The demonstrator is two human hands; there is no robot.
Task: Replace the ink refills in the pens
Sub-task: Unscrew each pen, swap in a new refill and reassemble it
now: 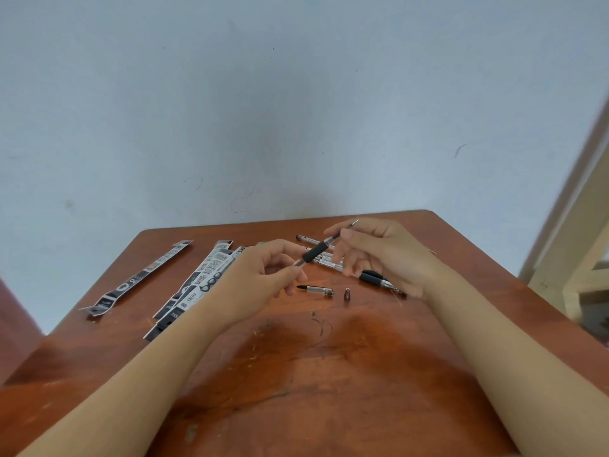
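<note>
Reddish wood of the table (296,374) lies nearest. Just below the fingers, a short clear piece (314,290), perhaps a cap, and a small metal cone (347,293) rest on it, apart from each other. Above them, the left hand (260,282) pinches the clear end of the pen barrel (314,253). The right hand (385,255) pinches the refill (353,223) where it comes out past the black grip. I judge the refill must slide through the barrel. It is better to keep both in one line and move slowly, so the thin tube does not bend. Behind the right fingers lie more pens (308,240). Left of the left fingers lie printed wrappers (201,278).
</note>
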